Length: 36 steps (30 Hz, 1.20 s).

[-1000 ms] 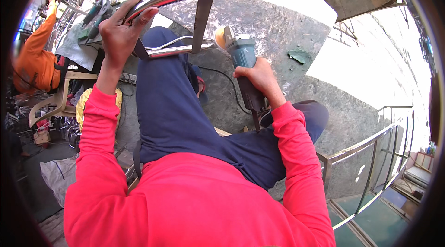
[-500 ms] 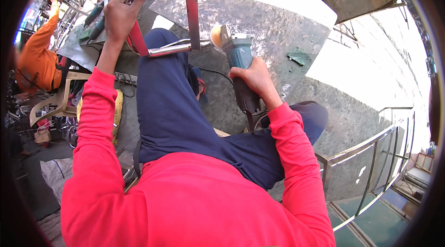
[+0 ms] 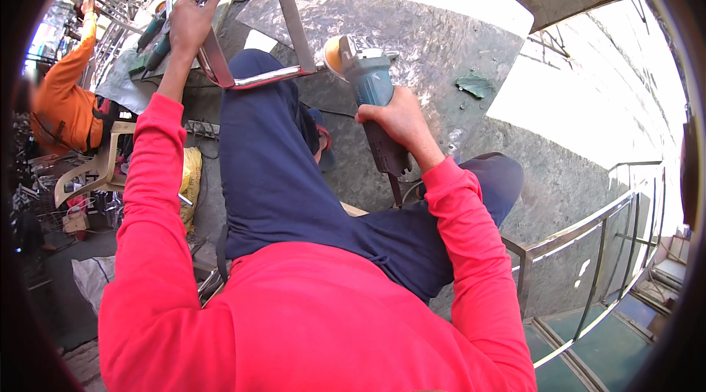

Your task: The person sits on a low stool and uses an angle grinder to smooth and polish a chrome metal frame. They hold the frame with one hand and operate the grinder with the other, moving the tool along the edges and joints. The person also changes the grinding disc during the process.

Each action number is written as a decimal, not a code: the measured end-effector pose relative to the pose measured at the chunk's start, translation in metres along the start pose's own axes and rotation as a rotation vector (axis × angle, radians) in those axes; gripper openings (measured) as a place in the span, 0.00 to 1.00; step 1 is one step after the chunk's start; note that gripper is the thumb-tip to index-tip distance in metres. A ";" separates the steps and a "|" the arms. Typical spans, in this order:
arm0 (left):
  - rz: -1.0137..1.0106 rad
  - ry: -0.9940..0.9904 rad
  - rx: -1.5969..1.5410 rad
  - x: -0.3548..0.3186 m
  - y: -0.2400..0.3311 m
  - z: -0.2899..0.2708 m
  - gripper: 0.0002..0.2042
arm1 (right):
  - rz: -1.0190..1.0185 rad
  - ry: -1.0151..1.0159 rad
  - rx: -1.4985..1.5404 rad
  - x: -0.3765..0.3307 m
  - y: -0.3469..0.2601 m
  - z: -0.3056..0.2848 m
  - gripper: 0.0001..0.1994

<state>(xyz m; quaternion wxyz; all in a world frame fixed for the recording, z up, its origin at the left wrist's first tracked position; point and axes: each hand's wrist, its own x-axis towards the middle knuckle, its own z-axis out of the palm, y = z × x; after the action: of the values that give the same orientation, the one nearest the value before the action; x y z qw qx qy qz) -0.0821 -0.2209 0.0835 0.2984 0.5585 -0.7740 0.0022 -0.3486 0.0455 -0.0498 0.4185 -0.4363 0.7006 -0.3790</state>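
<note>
My left hand point(image 3: 190, 26) is closed round the far left bar of a shiny metal frame point(image 3: 292, 15), thumb up along it. The frame's lower bar rests across my left knee, and its polished faces pick up red from my sleeves. Wrapped round the body of a teal and black angle grinder point(image 3: 372, 82) is my right hand point(image 3: 401, 121). The tool points away from me, tilted a little left. Its round yellowish disc point(image 3: 334, 56) is just right of the frame's near right corner, with a small gap between them.
A dark metal sheet point(image 3: 441, 39) covers the floor ahead, with a crumpled green scrap point(image 3: 476, 85) on it. Metal railing point(image 3: 566, 236) curves along the right. At left are a beige plastic chair point(image 3: 103, 168), a yellow sack point(image 3: 193, 179), more power tools point(image 3: 156, 43) and a person in orange point(image 3: 66, 109).
The frame has tilted, its far right bar leaning further left. The grinder has shifted slightly left, and its disc has moved from beside the lower bar to just off the corner.
</note>
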 end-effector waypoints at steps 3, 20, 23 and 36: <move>-0.055 -0.032 0.038 0.006 -0.008 0.004 0.38 | 0.075 0.120 -0.056 0.010 0.004 -0.010 0.22; -0.115 -0.103 0.128 0.021 -0.037 0.023 0.47 | 0.129 0.208 0.002 0.017 0.009 -0.017 0.22; -0.176 -0.194 0.165 0.028 -0.038 0.023 0.47 | 0.213 0.214 0.018 0.024 0.016 -0.027 0.21; -0.213 -0.251 0.130 0.031 -0.062 0.035 0.46 | 0.247 0.190 0.206 0.028 0.020 -0.026 0.17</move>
<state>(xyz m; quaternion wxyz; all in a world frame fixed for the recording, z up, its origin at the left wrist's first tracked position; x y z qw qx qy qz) -0.0513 -0.2829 0.0485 0.1610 0.6513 -0.7399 -0.0491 -0.3858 0.0301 -0.0658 0.4360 -0.2642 0.7428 -0.4340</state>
